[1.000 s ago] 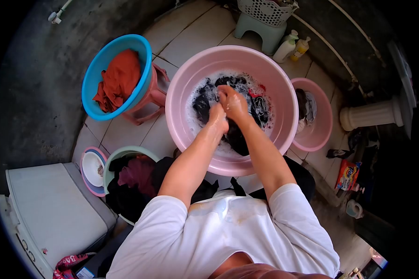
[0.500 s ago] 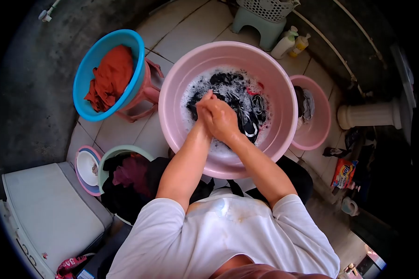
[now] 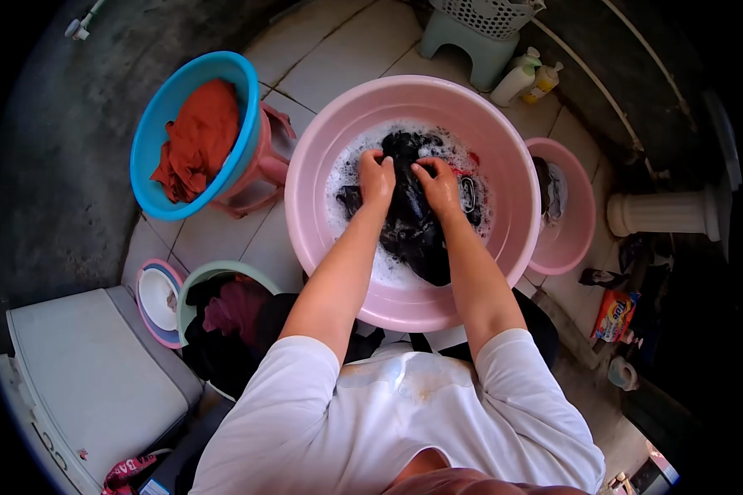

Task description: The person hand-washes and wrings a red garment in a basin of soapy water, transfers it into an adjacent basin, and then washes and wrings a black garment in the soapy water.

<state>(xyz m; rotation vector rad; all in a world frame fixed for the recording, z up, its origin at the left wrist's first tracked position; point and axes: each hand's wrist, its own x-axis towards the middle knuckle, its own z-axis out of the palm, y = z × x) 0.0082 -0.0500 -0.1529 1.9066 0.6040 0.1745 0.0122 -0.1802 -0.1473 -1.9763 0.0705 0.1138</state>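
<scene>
A wet black garment (image 3: pixel 410 198) stretches through the suds of a large pink basin (image 3: pixel 318 256). My left hand (image 3: pixel 377 179) grips its left edge, with the fingertips partly hidden by the cloth. Opposite it, my right hand (image 3: pixel 439 188) pinches the right side of the same garment between thumb and fingers. White foam (image 3: pixel 392 271) surrounds the cloth. A bit of red fabric and a dark piece with white trim (image 3: pixel 469 194) lie in the water right of my right hand.
A blue basin (image 3: pixel 146 157) with orange-red cloth sits on a pink stool at left. Below it, a green tub (image 3: pixel 223 268) holds dark clothes. A smaller pink basin (image 3: pixel 582 214) stands at right. Pump bottles (image 3: pixel 516 82) and a grey-green stool (image 3: pixel 462 45) are at the back.
My hands were clasped together over the basin; now they are apart, each holding the black garment, which is raised and drawn out between them. The view has shifted slightly.
</scene>
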